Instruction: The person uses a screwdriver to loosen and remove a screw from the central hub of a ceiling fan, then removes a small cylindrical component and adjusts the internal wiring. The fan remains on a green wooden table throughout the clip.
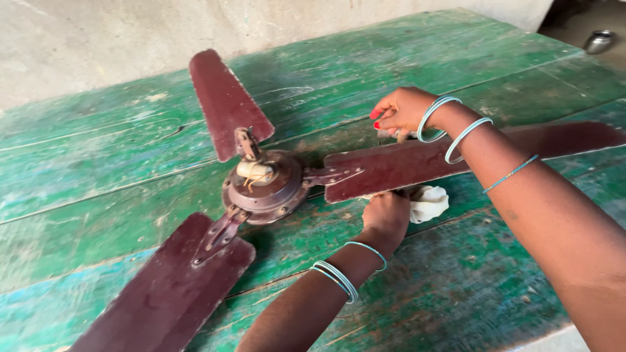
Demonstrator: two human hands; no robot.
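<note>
Ceiling fan (264, 186) lies flat on your green worktop (456, 274). Your left hand (386, 218) grips a white cloth (430, 202) under one blade (417, 163); your right hand (403, 111) pinches that blade's far edge.

My left hand (386, 218) covers part of the white cloth (430, 202); the nearest fan blade (163, 293) runs off the bottom edge.

There is one view only, from a camera on the person's head, tilted steeply down and forward across the green wooden table (456, 287). It sits close: both forearms enter from the lower right and bottom of the frame, and the ceiling fan (264, 186) fills the middle. A bare wall runs along the upper left, a strip of floor shows at the upper right corner.
</note>
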